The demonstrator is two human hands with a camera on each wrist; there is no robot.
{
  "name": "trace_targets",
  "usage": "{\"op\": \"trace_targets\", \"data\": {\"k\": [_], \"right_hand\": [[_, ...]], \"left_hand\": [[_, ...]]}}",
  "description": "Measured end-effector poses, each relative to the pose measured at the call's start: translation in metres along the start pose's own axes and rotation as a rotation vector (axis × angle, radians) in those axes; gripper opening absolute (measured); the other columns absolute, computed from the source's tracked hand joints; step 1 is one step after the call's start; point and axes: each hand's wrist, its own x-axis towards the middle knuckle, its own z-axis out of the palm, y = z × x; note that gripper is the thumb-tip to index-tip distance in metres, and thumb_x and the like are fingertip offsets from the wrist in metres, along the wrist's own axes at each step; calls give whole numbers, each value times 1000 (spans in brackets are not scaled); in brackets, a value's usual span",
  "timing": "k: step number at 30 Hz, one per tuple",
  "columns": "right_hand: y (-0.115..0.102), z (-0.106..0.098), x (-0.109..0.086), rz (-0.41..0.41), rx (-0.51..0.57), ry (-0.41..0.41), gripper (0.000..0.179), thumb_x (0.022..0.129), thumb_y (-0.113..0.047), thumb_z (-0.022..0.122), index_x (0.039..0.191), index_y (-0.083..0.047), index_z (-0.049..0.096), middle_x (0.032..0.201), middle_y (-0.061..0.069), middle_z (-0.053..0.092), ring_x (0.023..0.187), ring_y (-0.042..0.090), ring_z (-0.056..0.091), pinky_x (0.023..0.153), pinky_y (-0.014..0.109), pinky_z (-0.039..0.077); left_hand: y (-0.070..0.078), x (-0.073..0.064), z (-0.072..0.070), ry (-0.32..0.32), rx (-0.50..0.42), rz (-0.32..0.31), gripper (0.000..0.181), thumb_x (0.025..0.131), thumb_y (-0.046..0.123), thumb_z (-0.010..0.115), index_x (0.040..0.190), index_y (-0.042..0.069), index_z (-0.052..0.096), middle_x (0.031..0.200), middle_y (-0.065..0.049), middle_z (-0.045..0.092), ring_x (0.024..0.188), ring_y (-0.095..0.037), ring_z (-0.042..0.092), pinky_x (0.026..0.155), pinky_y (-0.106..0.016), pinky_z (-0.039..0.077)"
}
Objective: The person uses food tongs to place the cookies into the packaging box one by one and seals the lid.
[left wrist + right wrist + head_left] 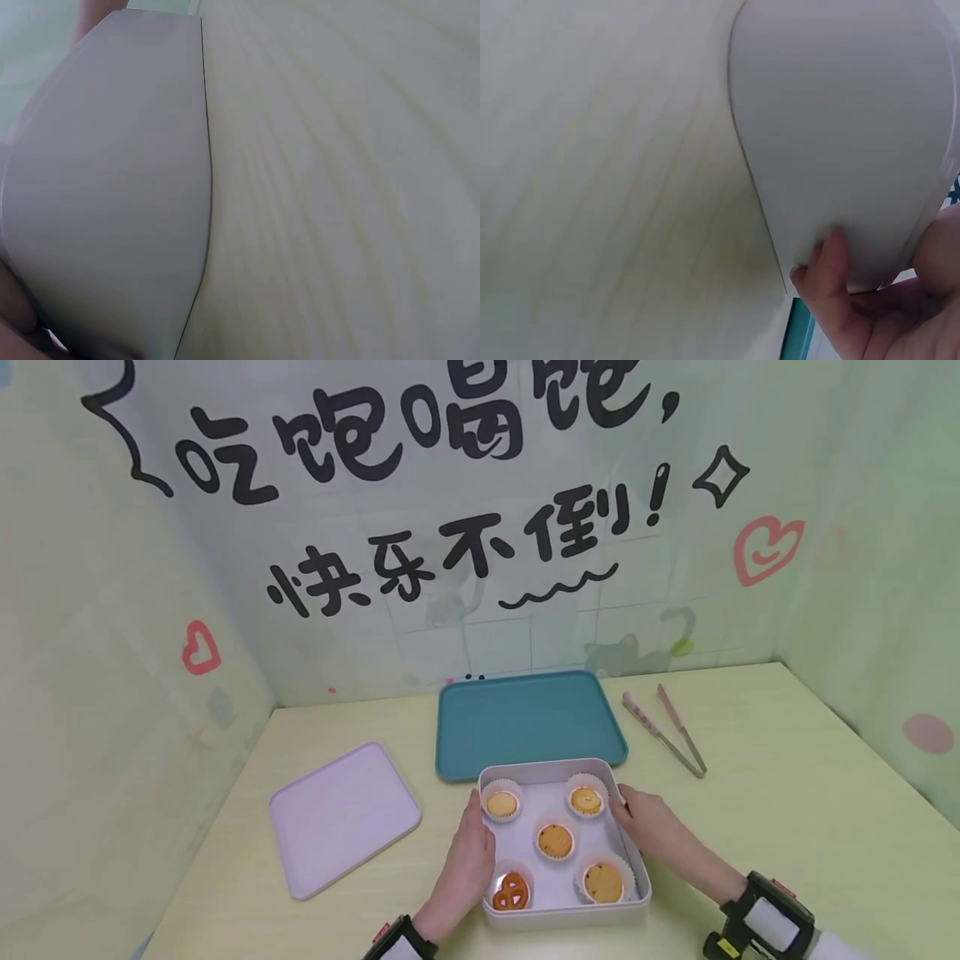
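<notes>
A pale lilac rectangular box (pixel 566 917) sits on the table, holding several paper cups with cookies in them. A pretzel (pixel 512 891) lies in the near-left cup, and a round speckled cookie (pixel 555 841) fills the middle one. My left hand (pixel 468 860) grips the box's left side. On the opposite side my right hand (pixel 656 831) holds the wall near the far corner, its thumb at the rim. In the right wrist view, the fingers (pixel 829 274) of that hand press the outer wall low down. Only a bit of the left hand shows in the left wrist view.
Directly behind the box lies a teal tray (pixel 525 722), overlapped by the box's far edge in the head view. A flat lilac tray (pixel 341 818) lies at the left. Metal tongs with pink handles (pixel 678 739) rest at the back right. A printed backdrop (pixel 465 610) encloses the table.
</notes>
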Motion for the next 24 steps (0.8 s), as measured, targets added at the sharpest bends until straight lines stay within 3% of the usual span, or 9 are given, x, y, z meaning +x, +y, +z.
{"op": "trace_targets", "data": {"k": [4,8,12,16,20,24], "right_hand": [[4,2,-4,-11,1,29,35,95,-11,42,117,16,47,105,27,57,95,35,56,75,45,49],[9,0,-7,-10,-5,50,34,94,-9,41,116,16,47,104,28,57,96,37,55,75,46,49],[12,-2,-9,-3,-12,58,33,94,-8,42,116,16,47,103,28,57,92,34,57,71,44,51],[14,-4,-10,-3,-26,59,33,94,-8,42,116,16,47,103,29,57,92,35,57,71,45,51],[16,-7,-11,4,-39,62,34,94,-9,42,116,17,46,103,30,56,92,36,57,72,46,50],[17,-9,-12,-5,-38,66,33,93,-9,41,115,16,47,100,29,58,91,36,57,71,46,50]], "left_hand": [[1,2,0,-30,-5,8,48,94,-1,33,135,-16,15,138,-32,21,126,-39,21,102,-48,21],[4,7,-1,-72,10,15,48,95,4,36,135,-16,17,137,-32,24,126,-39,24,101,-48,23],[3,13,-16,-33,71,12,46,96,14,40,130,-16,31,122,-30,43,114,-39,41,93,-49,35],[-9,17,-44,81,253,-36,36,96,24,42,108,-9,51,90,-18,54,84,-33,55,67,-46,47],[-27,16,-76,169,464,-92,32,94,26,46,85,-5,46,71,-13,45,61,-31,52,44,-42,43],[-50,9,-107,263,672,-154,36,90,23,53,80,-10,41,63,-17,42,53,-35,51,38,-45,42]]}}
